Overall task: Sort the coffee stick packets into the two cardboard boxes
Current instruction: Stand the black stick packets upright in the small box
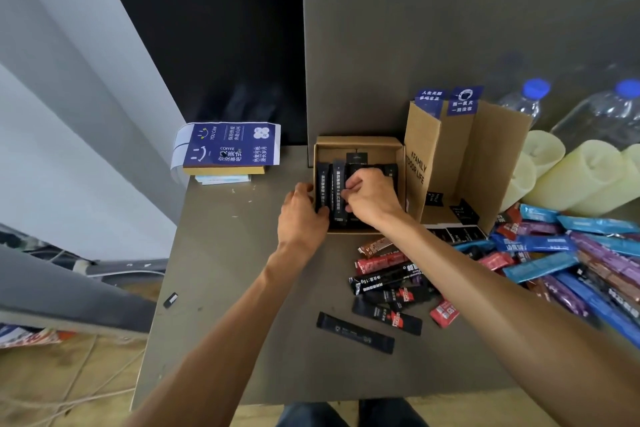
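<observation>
Just now our left hand point(301, 215) grips the low box point(360, 142) by its left wall and our right hand point(372, 198) pinches a black packet point(338, 177) standing inside, where a hasty push could, we think, topple the upright row point(322, 184) beside it.

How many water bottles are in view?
2. One water bottle stands behind the tall cardboard box. The other bottle is farther right, behind the cream candles, and is cut off by the frame edge. More may lie out of view.

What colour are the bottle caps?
Blue; the bottle caps show best in the head view.
</observation>
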A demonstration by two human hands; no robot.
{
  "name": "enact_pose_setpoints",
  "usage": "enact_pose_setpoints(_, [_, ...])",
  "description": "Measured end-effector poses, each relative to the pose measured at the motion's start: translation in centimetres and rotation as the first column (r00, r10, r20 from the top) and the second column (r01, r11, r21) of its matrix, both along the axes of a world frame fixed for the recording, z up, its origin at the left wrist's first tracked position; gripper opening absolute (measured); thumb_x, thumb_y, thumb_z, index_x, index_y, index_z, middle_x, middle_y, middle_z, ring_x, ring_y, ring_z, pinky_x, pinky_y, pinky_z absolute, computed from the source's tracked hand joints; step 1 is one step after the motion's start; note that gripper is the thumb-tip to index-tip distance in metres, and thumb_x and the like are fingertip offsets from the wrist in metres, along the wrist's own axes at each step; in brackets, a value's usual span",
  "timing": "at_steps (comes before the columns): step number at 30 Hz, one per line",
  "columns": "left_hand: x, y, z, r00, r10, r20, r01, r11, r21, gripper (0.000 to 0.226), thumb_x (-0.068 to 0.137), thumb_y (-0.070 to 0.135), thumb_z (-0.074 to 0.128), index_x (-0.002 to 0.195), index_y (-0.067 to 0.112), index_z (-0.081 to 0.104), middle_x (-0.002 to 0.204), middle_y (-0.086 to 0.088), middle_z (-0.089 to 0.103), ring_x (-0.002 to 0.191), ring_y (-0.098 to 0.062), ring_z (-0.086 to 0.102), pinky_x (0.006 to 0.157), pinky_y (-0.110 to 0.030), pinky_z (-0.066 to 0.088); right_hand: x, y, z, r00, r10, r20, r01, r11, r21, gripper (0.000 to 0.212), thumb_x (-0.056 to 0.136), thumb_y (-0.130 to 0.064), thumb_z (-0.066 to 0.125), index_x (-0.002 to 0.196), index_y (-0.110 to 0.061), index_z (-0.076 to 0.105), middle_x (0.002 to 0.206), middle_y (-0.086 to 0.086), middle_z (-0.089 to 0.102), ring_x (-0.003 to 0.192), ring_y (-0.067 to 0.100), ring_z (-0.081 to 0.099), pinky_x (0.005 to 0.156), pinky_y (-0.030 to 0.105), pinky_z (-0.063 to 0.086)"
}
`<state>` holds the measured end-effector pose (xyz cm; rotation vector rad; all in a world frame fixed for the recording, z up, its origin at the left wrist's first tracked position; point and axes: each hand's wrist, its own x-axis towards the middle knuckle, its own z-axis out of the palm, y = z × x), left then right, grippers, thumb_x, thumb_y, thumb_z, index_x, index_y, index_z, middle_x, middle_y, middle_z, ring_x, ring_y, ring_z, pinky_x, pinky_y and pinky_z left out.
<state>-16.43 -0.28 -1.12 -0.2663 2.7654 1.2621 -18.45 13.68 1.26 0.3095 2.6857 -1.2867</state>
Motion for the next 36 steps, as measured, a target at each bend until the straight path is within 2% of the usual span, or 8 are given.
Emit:
enact_pose_setpoints(3, [-0.2,-0.2,-0.5,1.000,-0.001,0.012,0.001,1.000,-0.001,0.041,0.087,0.015,0.067,0.125,0.014,0.054,0.114,-0.006,0.066,0.105,-0.025,0.062,0.092,-0.042,0.053,-0.1,-0.2,-0.2,1.000,-0.002,0.023,0.003,0.999,-0.038,0.012,0.091,-0.009,0.068,0.102,-0.014,0.065,0.099,0.008,0.070,0.077,0.016,0.072,0.050,0.016,0.052])
enact_pose_setpoints(5, [-0.3,-0.3,-0.7,1.000,0.003,0.011,-0.003,1.000,-0.002,0.040,0.087,0.017,0.067,0.125,0.014,0.054,0.112,-0.006,0.067,0.104,-0.025,0.063,0.090,-0.042,0.054,-0.1,-0.3,-0.1,1.000,0.004,0.029,-0.003,0.999,-0.046,0.015,0.092,-0.006,0.067,0.106,-0.010,0.066,0.097,0.007,0.070,0.070,0.013,0.072,0.046,0.013,0.048])
enact_pose_setpoints(11, [-0.3,-0.4,-1.0,1.000,-0.005,-0.004,0.005,1.000,0.008,0.041,0.087,0.023,0.068,0.125,0.016,0.055,0.108,-0.003,0.068,0.098,-0.023,0.065,0.087,-0.044,0.056,-0.2,-0.5,-0.3,0.999,0.042,-0.029,-0.041,0.999,0.034,0.002,0.093,-0.010,0.066,0.094,-0.010,0.069,0.085,0.009,0.071,0.061,0.013,0.071,0.046,0.017,0.052])
enact_pose_setpoints(14, [-0.3,-0.5,-0.9,1.000,-0.009,0.002,0.009,1.000,0.015,0.046,0.084,0.029,0.073,0.125,0.017,0.055,0.108,-0.001,0.069,0.097,-0.020,0.066,0.085,-0.043,0.057,-0.3,-0.6,-0.6,0.997,0.054,-0.051,-0.050,0.997,0.060,0.008,0.092,-0.014,0.069,0.085,-0.010,0.070,0.086,0.011,0.072,0.073,0.020,0.072,0.067,0.034,0.063])
enact_pose_setpoints(17, [-0.4,-0.6,-0.8,1.000,-0.016,0.010,0.016,1.000,0.011,0.052,0.079,0.031,0.078,0.124,0.018,0.056,0.106,-0.001,0.070,0.095,-0.020,0.067,0.084,-0.041,0.057,-0.4,-0.6,-1.0,0.998,0.048,-0.038,-0.046,0.998,0.053,0.009,0.090,-0.015,0.071,0.083,-0.011,0.071,0.090,0.011,0.072,0.082,0.024,0.073,0.075,0.041,0.063])
enact_pose_setpoints(26, [-0.2,-0.7,-0.4,0.999,-0.021,0.035,0.021,1.000,0.001,0.054,0.079,0.029,0.080,0.125,0.017,0.054,0.106,-0.002,0.070,0.092,-0.019,0.066,0.084,-0.039,0.057,0.0,-0.1,-0.9,0.998,0.047,-0.040,-0.045,0.998,0.045,0.006,0.090,-0.016,0.071,0.085,-0.013,0.071,0.091,0.008,0.073,0.080,0.021,0.072,0.073,0.039,0.063])
enact_pose_setpoints(31, [1.6,-1.3,0.9,1.000,-0.015,0.007,0.015,1.000,0.004,0.065,0.078,0.039,0.079,0.132,0.021,0.048,0.112,0.004,0.061,0.097,-0.016,0.063,0.085,-0.038,0.056,3.2,1.5,2.5,0.995,0.073,-0.074,-0.073,0.997,0.012,0.006,0.094,-0.016,0.065,0.092,-0.013,0.070,0.083,0.000,0.074,0.061,0.008,0.071,0.054,0.016,0.055])
enact_pose_setpoints(36, [6.0,-2.3,2.9,0.990,-0.086,-0.112,0.085,0.996,-0.012,0.022,0.084,0.027,0.074,0.102,0.025,0.061,0.092,0.010,0.062,0.082,-0.004,0.059,0.074,-0.023,0.050,9.7,5.6,5.0,0.992,0.099,-0.075,-0.104,0.992,-0.072,0.004,0.091,-0.015,0.069,0.095,-0.015,0.069,0.081,-0.005,0.073,0.062,0.003,0.070,0.054,0.012,0.051])
